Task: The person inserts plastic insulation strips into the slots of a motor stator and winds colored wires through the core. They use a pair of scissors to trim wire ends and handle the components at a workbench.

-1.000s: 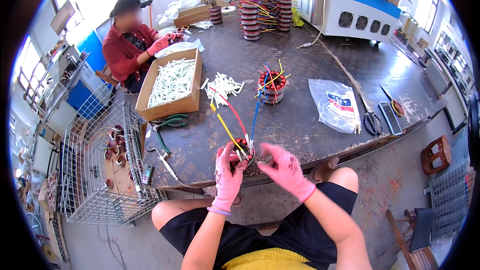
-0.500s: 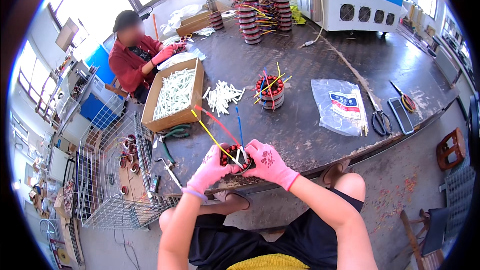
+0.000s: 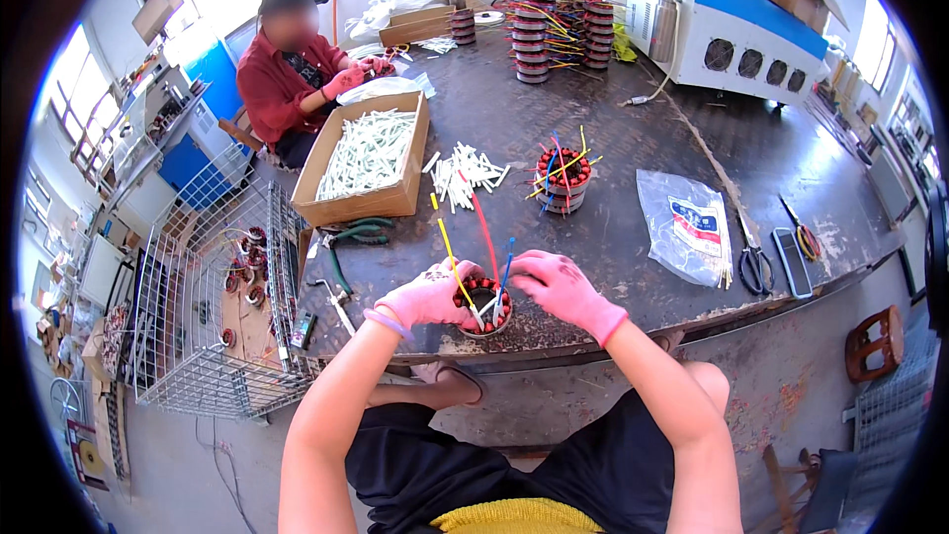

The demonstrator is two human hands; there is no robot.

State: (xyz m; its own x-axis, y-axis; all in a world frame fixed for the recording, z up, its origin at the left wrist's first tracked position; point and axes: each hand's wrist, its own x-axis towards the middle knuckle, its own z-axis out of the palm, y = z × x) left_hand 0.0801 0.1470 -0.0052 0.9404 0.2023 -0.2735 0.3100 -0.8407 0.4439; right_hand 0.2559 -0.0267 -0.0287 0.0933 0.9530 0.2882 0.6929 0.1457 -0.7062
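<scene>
At the table's near edge, my pink-gloved left hand [image 3: 435, 295] grips the left side of a small motor stator [image 3: 502, 321], a ring with red windings. Yellow [image 3: 448, 245], red [image 3: 485, 227] and blue [image 3: 508, 262] wires rise from it. White sleeves [image 3: 480, 316] cover the lower ends of the leads that show. My right hand [image 3: 559, 289], also gloved in pink, is at the stator's right, its fingertips pinched at the blue wire. Further off stands a second wired stator stack [image 3: 561, 183], beside a pile of loose white sleeves [image 3: 465, 176].
A cardboard box [image 3: 366, 203] of white sleeves stands left, near a person in red [image 3: 287, 89]. Green-handled pliers [image 3: 341, 249], a plastic bag [image 3: 682, 227], scissors [image 3: 756, 267] and a phone [image 3: 792, 262] lie about. Stacked stators [image 3: 531, 35] and a blue-white machine [image 3: 732, 35] are behind.
My right hand has let go of the stator's right side and shifted up to the blue wire. The left hand keeps its hold. The view has shifted slightly.
</scene>
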